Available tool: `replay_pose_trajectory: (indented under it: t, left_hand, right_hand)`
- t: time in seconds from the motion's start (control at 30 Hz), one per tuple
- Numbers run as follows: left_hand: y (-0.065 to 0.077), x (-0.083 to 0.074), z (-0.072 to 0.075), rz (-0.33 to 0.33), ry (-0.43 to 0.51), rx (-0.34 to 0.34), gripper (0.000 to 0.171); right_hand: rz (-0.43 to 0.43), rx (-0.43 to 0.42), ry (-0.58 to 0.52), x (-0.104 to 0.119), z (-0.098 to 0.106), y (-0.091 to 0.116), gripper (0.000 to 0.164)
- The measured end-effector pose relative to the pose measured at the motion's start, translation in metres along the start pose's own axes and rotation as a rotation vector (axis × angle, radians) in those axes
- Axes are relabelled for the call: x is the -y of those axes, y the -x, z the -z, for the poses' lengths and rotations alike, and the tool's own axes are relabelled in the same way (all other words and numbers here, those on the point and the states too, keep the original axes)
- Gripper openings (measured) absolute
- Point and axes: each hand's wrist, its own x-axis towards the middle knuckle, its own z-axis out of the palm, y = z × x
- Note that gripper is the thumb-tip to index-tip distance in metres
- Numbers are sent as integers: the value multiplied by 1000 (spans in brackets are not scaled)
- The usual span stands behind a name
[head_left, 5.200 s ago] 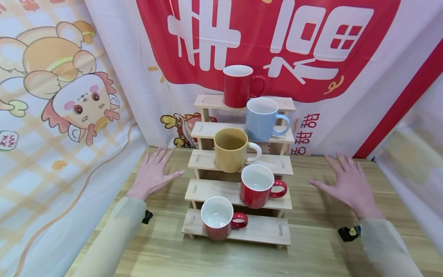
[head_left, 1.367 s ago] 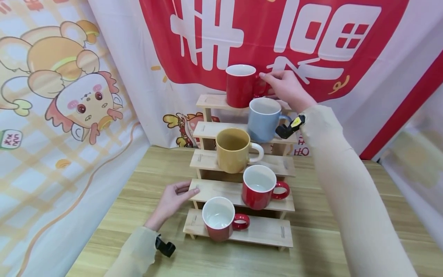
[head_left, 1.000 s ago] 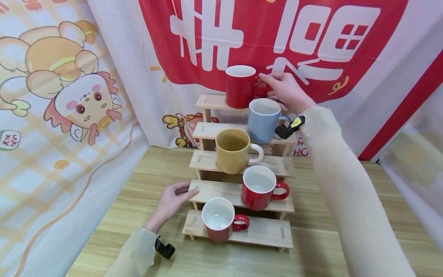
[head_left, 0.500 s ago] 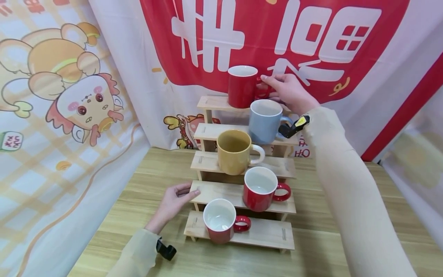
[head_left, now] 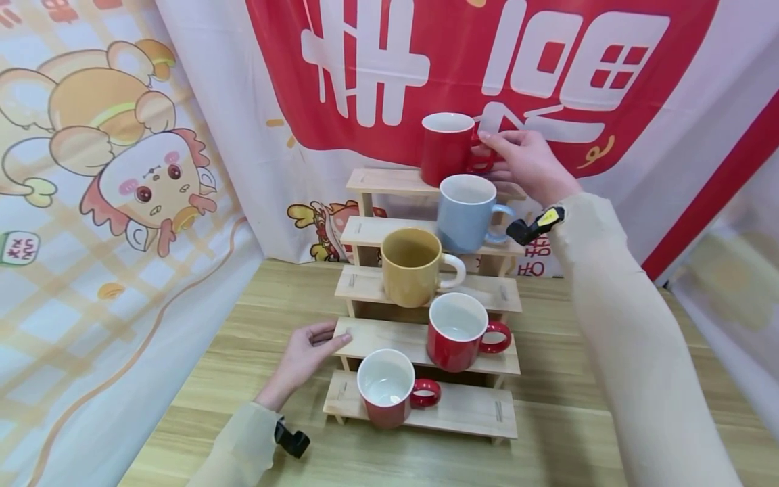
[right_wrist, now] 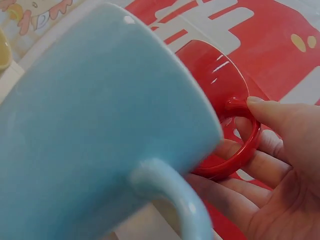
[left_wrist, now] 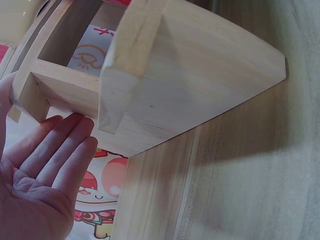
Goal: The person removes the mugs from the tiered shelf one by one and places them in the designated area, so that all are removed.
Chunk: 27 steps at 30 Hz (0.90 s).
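At the top of the stepped wooden stand [head_left: 377,333], my right hand [head_left: 528,162] pinches the handle of a red mug [head_left: 444,154] with a white inside. Thumb on top and fingers through and under the red handle [right_wrist: 250,145] show in the right wrist view. The mug is upright, its base at the top step and partly behind a light blue mug [head_left: 464,218]. My left hand [head_left: 306,355] grips the left end of the second step from the bottom, thumb on top. In the left wrist view its fingers [left_wrist: 75,150] reach beneath the wood.
A mustard mug [head_left: 409,277] with a white handle stands on the middle step. Two more red mugs, one to the right [head_left: 453,348] and one lower [head_left: 389,408], occupy the bottom steps. A printed cloth [head_left: 286,189] hangs close behind the stand on the wooden table [head_left: 262,297].
Both hands went from spread over the table to the stand and the top red mug. In the last half second, my right hand has shifted that mug to the right along the top step.
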Motion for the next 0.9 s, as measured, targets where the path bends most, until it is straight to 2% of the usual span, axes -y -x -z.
replay_pose_trajectory:
  t: [0.23,0.47,0.67,0.9]
  left_hand:
    - [-1,1,0,2,1,-6,68]
    - [0,-1,1,-11,-3,-10,68]
    - [1,-3,0,-21,8,-3,66]
    - [2,-2,0,-27,-5,-1,65]
  right_hand:
    - [40,-27,20,-7,22,12,76]
    - [41,-58,42,-13,49,27,77]
    - [52,-98,-15,-16,69,42,75]
    - [47,-159,-80,-26,87,61,80]
